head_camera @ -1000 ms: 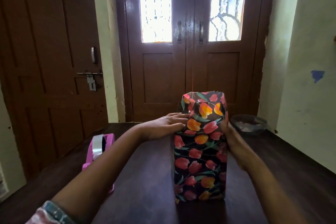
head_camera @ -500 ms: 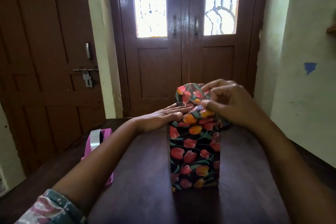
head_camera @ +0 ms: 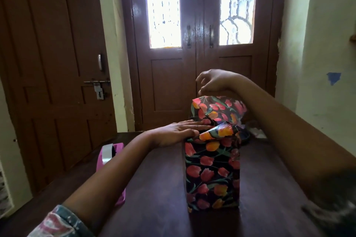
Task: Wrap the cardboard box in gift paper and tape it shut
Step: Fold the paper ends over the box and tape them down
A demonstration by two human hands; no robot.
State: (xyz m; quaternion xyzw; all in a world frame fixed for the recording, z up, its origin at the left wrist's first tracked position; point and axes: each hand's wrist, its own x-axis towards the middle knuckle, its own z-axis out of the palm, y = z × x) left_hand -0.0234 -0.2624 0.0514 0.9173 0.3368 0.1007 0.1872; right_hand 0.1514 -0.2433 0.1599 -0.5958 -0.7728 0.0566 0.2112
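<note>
The box [head_camera: 212, 175] stands upright on the dark wooden table [head_camera: 154, 188], wrapped in black gift paper with red and orange tulips. At its top a near flap is folded down and a far flap [head_camera: 217, 107] stands up. My left hand [head_camera: 179, 132] lies flat with fingers straight against the box's upper left side. My right hand [head_camera: 213, 82] hovers just above the far flap's top edge, fingers curled downward; whether the fingertips touch the paper is unclear.
A pink tape dispenser [head_camera: 112, 161] with a grey roll sits at the table's left edge. A dark bowl [head_camera: 248, 136] is partly hidden behind the box. Brown doors stand beyond the table, a pale wall on the right.
My right hand went from the box's right side to pinching the top paper, then rose above the far flap. The near flap now lies folded down. My left hand stayed put.
</note>
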